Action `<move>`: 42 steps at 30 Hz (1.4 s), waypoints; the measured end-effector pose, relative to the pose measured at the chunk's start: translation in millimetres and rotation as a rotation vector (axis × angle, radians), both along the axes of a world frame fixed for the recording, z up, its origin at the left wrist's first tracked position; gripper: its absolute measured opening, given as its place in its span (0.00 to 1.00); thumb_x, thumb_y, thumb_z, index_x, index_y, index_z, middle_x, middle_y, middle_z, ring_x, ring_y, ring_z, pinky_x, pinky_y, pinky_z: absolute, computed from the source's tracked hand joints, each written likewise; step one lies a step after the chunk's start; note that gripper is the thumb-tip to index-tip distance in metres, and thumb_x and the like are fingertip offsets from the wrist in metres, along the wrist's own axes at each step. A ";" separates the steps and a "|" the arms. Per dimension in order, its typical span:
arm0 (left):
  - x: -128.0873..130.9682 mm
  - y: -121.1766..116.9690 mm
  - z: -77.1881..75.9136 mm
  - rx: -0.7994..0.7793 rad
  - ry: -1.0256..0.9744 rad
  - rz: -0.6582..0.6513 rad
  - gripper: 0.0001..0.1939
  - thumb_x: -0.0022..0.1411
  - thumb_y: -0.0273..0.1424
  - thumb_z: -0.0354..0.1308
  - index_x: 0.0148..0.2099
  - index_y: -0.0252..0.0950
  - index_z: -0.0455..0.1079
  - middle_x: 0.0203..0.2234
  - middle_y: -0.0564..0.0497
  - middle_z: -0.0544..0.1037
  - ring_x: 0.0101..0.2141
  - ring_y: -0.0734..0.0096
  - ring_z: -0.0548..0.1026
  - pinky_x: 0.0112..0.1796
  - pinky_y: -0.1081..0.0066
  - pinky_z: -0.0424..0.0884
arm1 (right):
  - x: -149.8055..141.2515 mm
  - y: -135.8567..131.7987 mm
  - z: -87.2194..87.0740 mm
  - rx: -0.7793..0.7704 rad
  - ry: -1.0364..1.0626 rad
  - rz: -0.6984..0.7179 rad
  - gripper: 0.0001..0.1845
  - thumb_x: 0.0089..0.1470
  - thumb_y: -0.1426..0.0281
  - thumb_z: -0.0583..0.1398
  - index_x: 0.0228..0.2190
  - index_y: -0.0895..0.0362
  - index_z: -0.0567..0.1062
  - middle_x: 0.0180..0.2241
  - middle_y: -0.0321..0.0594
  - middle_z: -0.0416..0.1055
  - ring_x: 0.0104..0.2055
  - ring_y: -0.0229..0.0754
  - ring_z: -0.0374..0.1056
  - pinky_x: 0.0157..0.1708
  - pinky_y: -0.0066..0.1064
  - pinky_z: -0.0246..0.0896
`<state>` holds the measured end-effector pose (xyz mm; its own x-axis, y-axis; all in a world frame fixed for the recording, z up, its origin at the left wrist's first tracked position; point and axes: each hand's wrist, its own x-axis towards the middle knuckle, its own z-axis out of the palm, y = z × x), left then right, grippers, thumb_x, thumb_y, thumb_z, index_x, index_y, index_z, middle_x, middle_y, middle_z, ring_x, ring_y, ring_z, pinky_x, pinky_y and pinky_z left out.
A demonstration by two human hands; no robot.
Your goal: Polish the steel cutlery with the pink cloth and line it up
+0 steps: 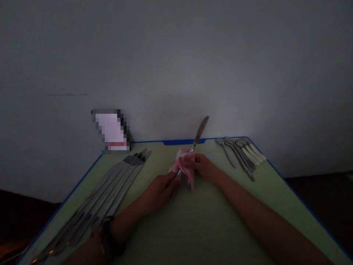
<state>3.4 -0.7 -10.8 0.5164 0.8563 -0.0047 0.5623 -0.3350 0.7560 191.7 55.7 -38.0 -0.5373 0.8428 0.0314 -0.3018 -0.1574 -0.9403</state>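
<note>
A metal table knife (pixel 201 129) slants above the middle of the table (pixel 209 224), blade up and away from the person. Around its lower part is a folded pink cloth (pixel 187 162). The right hand (pixel 203 167) has its fingers closed on the cloth, thumb pressing it to the knife; the left hand (pixel 163 187) grips the handle just below the cloth.

This knife looks to be partway through a wipe: the cloth sits near the handle, while the blade beyond stands bare. Right of the knife lie a metal spoon (pixel 227 152), more metal cutlery (pixel 241 161) and white-handled cutlery (pixel 252 152); left of it, a row of long metal cutlery (pixel 110 189), partly behind the left arm. Which group is finished and which is left, I cannot tell. Farther left of the knife, a pixelated panel (pixel 111 129) leans near the wall (pixel 176 66).
</note>
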 end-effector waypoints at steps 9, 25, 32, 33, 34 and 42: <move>-0.5 -0.3 -1.3 -0.033 -0.014 -0.008 0.15 0.67 0.38 0.42 0.31 0.36 0.62 0.21 0.56 0.67 0.23 0.75 0.65 0.26 0.75 0.60 | 0.2 -3.6 6.2 0.016 -0.022 -0.014 0.16 0.44 0.61 0.67 0.31 0.61 0.76 0.28 0.38 0.72 0.28 0.35 0.65 0.31 0.28 0.61; 0.2 -1.1 1.3 -0.051 -0.013 -0.009 0.19 0.68 0.39 0.41 0.28 0.36 0.62 0.20 0.56 0.67 0.23 0.75 0.65 0.27 0.74 0.60 | 0.2 -0.2 1.2 0.022 -0.035 -0.008 0.16 0.43 0.62 0.67 0.31 0.61 0.77 0.28 0.38 0.72 0.29 0.36 0.65 0.33 0.29 0.60; 1.3 -1.9 3.2 -0.051 -0.006 -0.009 0.20 0.68 0.40 0.40 0.28 0.36 0.61 0.20 0.55 0.67 0.23 0.74 0.65 0.27 0.73 0.61 | -0.3 -0.8 3.1 0.026 -0.038 -0.003 0.16 0.42 0.62 0.68 0.31 0.62 0.77 0.29 0.38 0.73 0.30 0.36 0.66 0.36 0.30 0.60; 1.0 -1.7 3.1 -0.050 -0.003 -0.010 0.19 0.68 0.40 0.40 0.28 0.36 0.61 0.20 0.55 0.67 0.23 0.74 0.65 0.27 0.73 0.61 | -0.4 -1.1 3.5 0.015 -0.037 -0.008 0.17 0.42 0.62 0.68 0.32 0.62 0.77 0.29 0.38 0.73 0.30 0.36 0.66 0.35 0.29 0.60; 0.7 -1.6 3.0 -0.049 0.002 -0.009 0.20 0.68 0.40 0.40 0.27 0.37 0.61 0.20 0.55 0.67 0.23 0.74 0.65 0.27 0.74 0.61 | -0.5 -1.4 3.8 0.004 -0.034 -0.011 0.17 0.42 0.62 0.68 0.32 0.62 0.77 0.29 0.38 0.73 0.30 0.36 0.66 0.34 0.29 0.60; 0.5 -1.6 1.8 -0.046 0.014 0.001 0.19 0.67 0.39 0.40 0.28 0.37 0.61 0.19 0.55 0.68 0.23 0.74 0.65 0.26 0.74 0.61 | 0.0 -1.8 4.0 0.005 -0.028 0.004 0.17 0.41 0.62 0.68 0.31 0.61 0.77 0.29 0.38 0.73 0.29 0.36 0.66 0.34 0.29 0.60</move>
